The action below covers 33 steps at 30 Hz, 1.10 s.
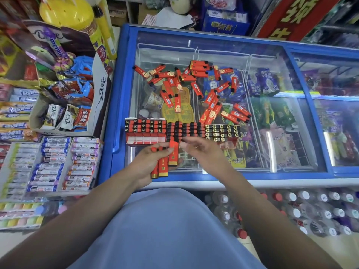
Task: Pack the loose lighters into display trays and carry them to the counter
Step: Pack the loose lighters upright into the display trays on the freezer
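Several loose red lighters lie scattered on the glass lid of a blue chest freezer. Three display trays stand in a row near the lid's front edge: a left tray, a middle tray and a right tray, each holding upright lighters. My left hand grips a bundle of three red lighters just in front of the middle tray. My right hand hovers beside them with fingers loosely bent, its fingertips close to the top of the rightmost held lighter.
A Dove chocolate box and racks of candy rolls crowd the shelf at the left. Bottled drinks are stacked below the freezer at the right. Ice cream packs show through the glass.
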Motion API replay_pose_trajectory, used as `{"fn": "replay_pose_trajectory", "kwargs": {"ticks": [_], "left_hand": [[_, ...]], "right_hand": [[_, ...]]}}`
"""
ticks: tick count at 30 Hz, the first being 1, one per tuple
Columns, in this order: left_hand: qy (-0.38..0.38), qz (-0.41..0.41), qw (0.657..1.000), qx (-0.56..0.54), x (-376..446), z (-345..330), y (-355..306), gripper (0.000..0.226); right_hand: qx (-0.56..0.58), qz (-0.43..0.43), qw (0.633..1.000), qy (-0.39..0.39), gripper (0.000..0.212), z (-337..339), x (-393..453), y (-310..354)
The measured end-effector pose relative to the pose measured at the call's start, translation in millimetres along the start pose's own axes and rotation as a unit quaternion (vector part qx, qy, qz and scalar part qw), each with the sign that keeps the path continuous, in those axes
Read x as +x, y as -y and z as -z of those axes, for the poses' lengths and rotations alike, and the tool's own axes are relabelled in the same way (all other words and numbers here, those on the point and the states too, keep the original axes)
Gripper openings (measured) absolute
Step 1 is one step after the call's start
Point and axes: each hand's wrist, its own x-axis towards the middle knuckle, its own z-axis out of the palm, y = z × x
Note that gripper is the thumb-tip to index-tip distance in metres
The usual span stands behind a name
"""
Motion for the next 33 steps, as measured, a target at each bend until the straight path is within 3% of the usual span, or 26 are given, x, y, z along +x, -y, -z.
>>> {"fn": "replay_pose_trajectory", "kwargs": {"ticks": [3, 9, 13, 17, 21, 25, 28, 30, 33], "left_hand": [[-0.001, 0.003, 1.0, 0.027, 0, 2, 3, 0.025], [-0.078, 0.037, 0.994, -0.061, 4, 17, 7, 0.022], [-0.101, 0.052, 0.986, -0.12, 5, 27, 8, 0.024], [-0.074, 0.051, 0.982, -0.168, 3, 27, 6, 0.035], [-0.043, 0.045, 0.981, -0.182, 5, 27, 6, 0.042], [-0.038, 0.027, 0.982, -0.183, 7, 26, 6, 0.035], [-0.052, 0.006, 0.983, -0.178, 6, 30, 5, 0.034], [-0.085, -0.001, 0.979, -0.184, 5, 37, 3, 0.028], [-0.168, 0.003, 0.966, -0.197, 6, 54, 3, 0.017]], "right_hand": [[0.001, 0.004, 0.999, 0.034, 0.019, -13, 6, 5], [0.152, -0.069, 0.984, -0.068, 0.006, -17, 14, -3], [0.007, -0.066, 0.994, -0.092, 0.009, -10, 13, -15], [-0.156, 0.016, 0.981, -0.115, 0.012, -10, 9, -23], [-0.216, 0.075, 0.966, -0.122, 0.015, -15, 7, -30], [-0.146, 0.075, 0.979, -0.121, 0.019, -19, 4, -21], [-0.085, 0.065, 0.988, -0.115, 0.008, -25, 7, -10], [-0.026, 0.036, 0.994, -0.101, 0.005, -30, 12, 0], [0.056, -0.002, 0.998, -0.034, 0.023, -43, 21, 17]]}}
